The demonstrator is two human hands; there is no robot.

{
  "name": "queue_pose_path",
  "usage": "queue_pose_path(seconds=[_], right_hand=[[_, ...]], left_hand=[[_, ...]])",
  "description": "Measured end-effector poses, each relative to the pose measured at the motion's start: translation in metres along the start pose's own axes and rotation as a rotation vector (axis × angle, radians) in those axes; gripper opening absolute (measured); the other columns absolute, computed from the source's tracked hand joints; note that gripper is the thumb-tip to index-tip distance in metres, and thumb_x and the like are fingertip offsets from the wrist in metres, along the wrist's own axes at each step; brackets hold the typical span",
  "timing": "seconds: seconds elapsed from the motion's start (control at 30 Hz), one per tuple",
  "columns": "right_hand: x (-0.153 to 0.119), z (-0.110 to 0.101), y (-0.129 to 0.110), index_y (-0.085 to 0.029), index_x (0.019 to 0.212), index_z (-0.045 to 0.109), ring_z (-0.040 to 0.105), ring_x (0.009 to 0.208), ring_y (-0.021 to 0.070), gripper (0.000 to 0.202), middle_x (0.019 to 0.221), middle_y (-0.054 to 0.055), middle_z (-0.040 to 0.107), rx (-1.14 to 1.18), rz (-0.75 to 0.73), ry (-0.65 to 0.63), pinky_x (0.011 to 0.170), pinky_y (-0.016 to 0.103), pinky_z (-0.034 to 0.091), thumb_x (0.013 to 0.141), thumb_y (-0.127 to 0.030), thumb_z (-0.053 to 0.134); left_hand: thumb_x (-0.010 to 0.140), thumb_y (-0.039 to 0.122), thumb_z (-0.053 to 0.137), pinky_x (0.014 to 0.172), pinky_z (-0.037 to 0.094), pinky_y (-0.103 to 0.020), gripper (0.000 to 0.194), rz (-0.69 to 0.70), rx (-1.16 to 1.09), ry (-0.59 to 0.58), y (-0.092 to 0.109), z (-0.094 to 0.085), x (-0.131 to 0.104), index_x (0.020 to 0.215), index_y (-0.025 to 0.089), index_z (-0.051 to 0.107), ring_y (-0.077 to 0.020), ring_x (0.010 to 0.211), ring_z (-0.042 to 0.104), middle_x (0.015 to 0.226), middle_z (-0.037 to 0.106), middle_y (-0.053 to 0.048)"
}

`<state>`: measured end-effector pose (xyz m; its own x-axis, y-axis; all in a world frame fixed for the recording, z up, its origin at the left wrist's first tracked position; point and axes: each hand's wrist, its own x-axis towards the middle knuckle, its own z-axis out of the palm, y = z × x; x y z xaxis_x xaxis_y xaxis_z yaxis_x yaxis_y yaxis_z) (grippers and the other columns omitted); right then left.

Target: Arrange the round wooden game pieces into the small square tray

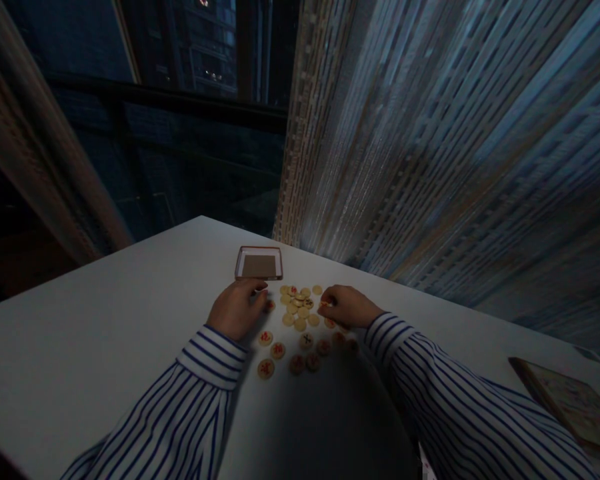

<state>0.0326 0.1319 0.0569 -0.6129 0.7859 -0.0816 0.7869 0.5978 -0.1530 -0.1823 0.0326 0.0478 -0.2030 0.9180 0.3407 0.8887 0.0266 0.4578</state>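
Round wooden Chinese chess pieces (pixel 303 313) lie between my hands on the white table, some overlapping in a loose pile with mostly blank faces up. Closer to me, several pieces (pixel 277 350) show red characters, and one piece (pixel 307 341) bears a dark mark. My right hand (pixel 351 305) is closed in a pinch on a Chinese chess piece (pixel 324 305) at the right of the pile, a bit of red showing on it. To the left, my left hand (pixel 237 308) has thumb and forefinger apart, beside a red-marked piece (pixel 270 305); its other fingers are mostly hidden.
Beyond my left hand sits a shallow rectangular tin or lid (pixel 259 277) with a brown panel inside. A framed flat board (pixel 570 400) rests at the right. The white table (pixel 130 320) meets a string curtain (pixel 380 133) and a dark window (pixel 195 153) behind.
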Motion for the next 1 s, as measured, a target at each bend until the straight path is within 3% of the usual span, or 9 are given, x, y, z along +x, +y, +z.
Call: queue_pose_path(seconds=[0.37, 0.53, 0.73, 1.0], right_hand=[[0.001, -0.004, 0.003, -0.017, 0.092, 0.064, 0.058, 0.08, 0.0179, 0.029, 0.09, 0.007, 0.066, 0.016, -0.011, 0.052, 0.068, 0.025, 0.039, 0.074, -0.036, 0.052], [0.01, -0.007, 0.008, -0.014, 0.104, 0.061, 0.058, 0.084, 0.0169, 0.035, 0.097, 0.008, 0.065, 0.032, 0.001, 0.103, 0.074, 0.024, 0.04, 0.076, -0.032, 0.05], [0.023, -0.004, 0.003, -0.014, 0.109, 0.059, 0.058, 0.087, 0.0176, 0.039, 0.101, 0.009, 0.064, 0.005, 0.002, 0.085, 0.077, 0.025, 0.04, 0.076, -0.031, 0.048], [0.032, -0.002, -0.003, -0.016, 0.104, 0.062, 0.056, 0.093, 0.022, 0.035, 0.102, 0.011, 0.063, -0.059, -0.012, 0.043, 0.077, 0.028, 0.039, 0.075, -0.03, 0.049]], left_hand=[[0.08, 0.028, 0.043, 0.083, 0.046, -0.033, 0.03, 0.031, 0.02, -0.051, 0.003, 0.009, 0.0, 0.097, 0.014, 0.064, -0.022, 0.09, 0.061, 0.096, 0.067, -0.008], [0.08, 0.027, 0.043, 0.083, 0.046, -0.033, 0.029, 0.039, 0.036, -0.055, 0.006, 0.011, 0.0, 0.096, 0.014, 0.064, -0.0219, 0.09, 0.061, 0.095, 0.068, -0.008], [0.08, 0.028, 0.043, 0.082, 0.047, -0.032, 0.029, 0.068, 0.037, -0.042, 0.003, 0.013, -0.001, 0.095, 0.016, 0.064, -0.0211, 0.088, 0.061, 0.093, 0.068, -0.007], [0.08, 0.026, 0.043, 0.081, 0.047, -0.033, 0.028, 0.079, 0.038, -0.056, 0.004, 0.014, -0.001, 0.094, 0.015, 0.064, -0.0218, 0.089, 0.061, 0.093, 0.068, -0.008]])
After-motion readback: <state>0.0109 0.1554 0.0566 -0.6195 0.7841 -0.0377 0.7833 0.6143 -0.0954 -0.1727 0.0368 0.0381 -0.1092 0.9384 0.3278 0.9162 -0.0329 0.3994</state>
